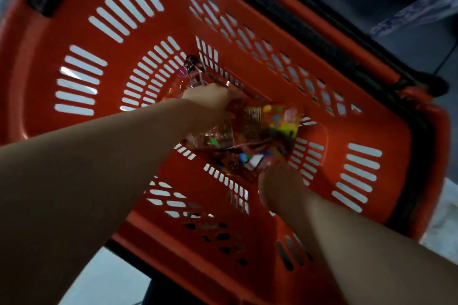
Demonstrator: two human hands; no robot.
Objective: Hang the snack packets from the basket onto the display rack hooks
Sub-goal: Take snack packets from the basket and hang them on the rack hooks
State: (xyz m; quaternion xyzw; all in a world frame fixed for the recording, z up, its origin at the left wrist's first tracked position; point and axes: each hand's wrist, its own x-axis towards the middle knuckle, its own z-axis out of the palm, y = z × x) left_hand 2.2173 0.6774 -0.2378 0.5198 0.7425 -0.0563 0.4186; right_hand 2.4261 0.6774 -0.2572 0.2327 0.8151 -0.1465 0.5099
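Observation:
Both my arms reach down into a red slotted plastic basket [247, 47]. On its floor lies a small pile of snack packets [262, 129], clear and colourful, with candy shapes printed on them. My left hand [208, 99] is deep in the basket at the pile's far left end, fingers curled round the top of a clear packet [195, 72]. My right hand [280, 181] is at the pile's near edge, its fingers hidden under the packets, gripping them. No display rack is in view.
The basket has a black handle [309, 39] folded along its far rim. It stands on a pale floor [106, 277]. A blue and white patterned object [418, 10] lies at the upper right.

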